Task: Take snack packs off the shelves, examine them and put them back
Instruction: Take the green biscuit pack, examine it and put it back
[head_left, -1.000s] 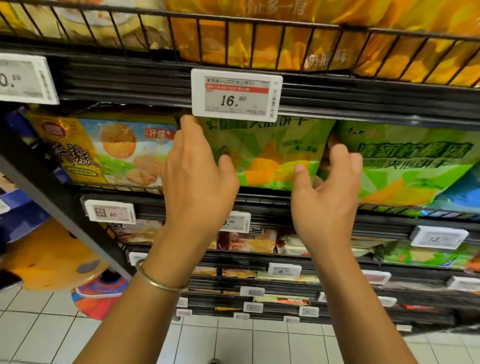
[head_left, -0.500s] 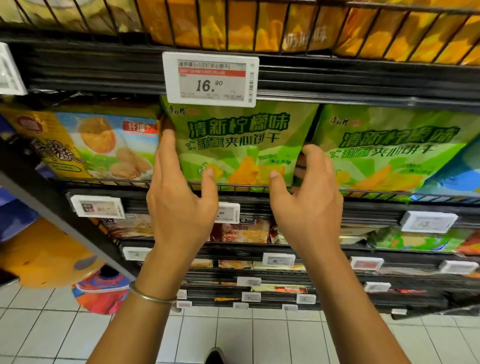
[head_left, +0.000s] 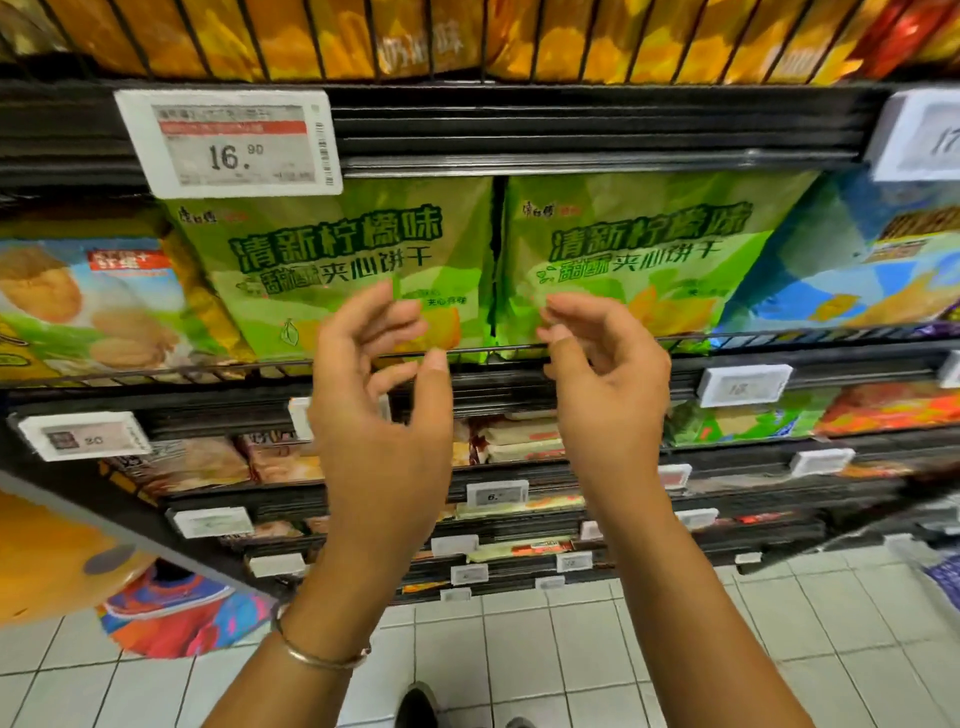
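Head view: Two green snack packs stand side by side on a shop shelf, just below eye level. The left pack and the right pack touch along one edge, or nearly so. Each rests on its bottom edge behind a thin wire rail, printed face turned out to the aisle, the lettering running across and rising a little to the right. Their tops are hidden behind the black shelf lip above, so which axis is the longer cannot be told.

The left hand and the right hand are raised before the packs, palms turned toward each other, fingers loosely curled, nothing in either. The fingertips lie over the packs' lower halves in the picture; whether they touch the film cannot be told. A thin metal bangle circles the left wrist.

A white price tag reading 16.90 hangs on the lip above the left pack. A biscuit pack in yellow and blue stands to the left of the green ones, a blue pack to the right. Orange packs fill the wire-fronted shelf overhead. Lower shelves hold flatter packs and more small tags. The floor is of white tiles, with a dark shoe at the bottom edge.
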